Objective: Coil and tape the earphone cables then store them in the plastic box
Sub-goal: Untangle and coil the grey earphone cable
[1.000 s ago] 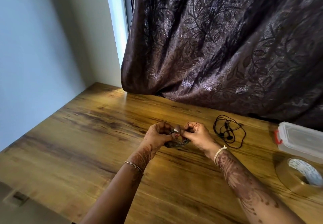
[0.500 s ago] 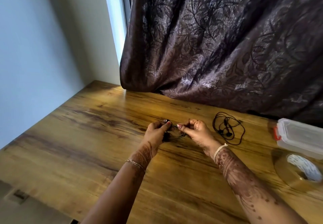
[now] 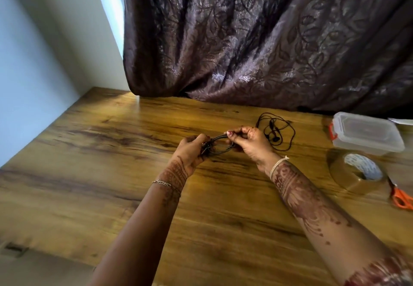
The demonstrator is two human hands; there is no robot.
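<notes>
Your left hand [image 3: 192, 149] grips one end of the coiled earphone cable [image 3: 220, 145], fingers curled round the bunched loops, and your right hand [image 3: 248, 140] pinches the other end between thumb and fingertips. The coil hangs just above the middle of the table [image 3: 111, 174], towards its far edge. The main risk is the loops springing apart: the cable looks thin and springy, and I cannot tell whether any tape is on it yet, so if either hand lets go to reach for the tape roll [image 3: 355, 171] near the right edge, the bundle will probably loosen or drop. Pulling your hands apart could flatten the coil and let strands slide out of your right-hand pinch. The second earphone cable [image 3: 277, 131] lies loose on the table just beyond your right hand; a dangling end could catch in it and tangle both. The plastic box [image 3: 366, 134] by the far right corner looks lidded, so opening it one-handed may push it away. The scissors [image 3: 402, 196] sit at the right edge, easy to knock off.
</notes>
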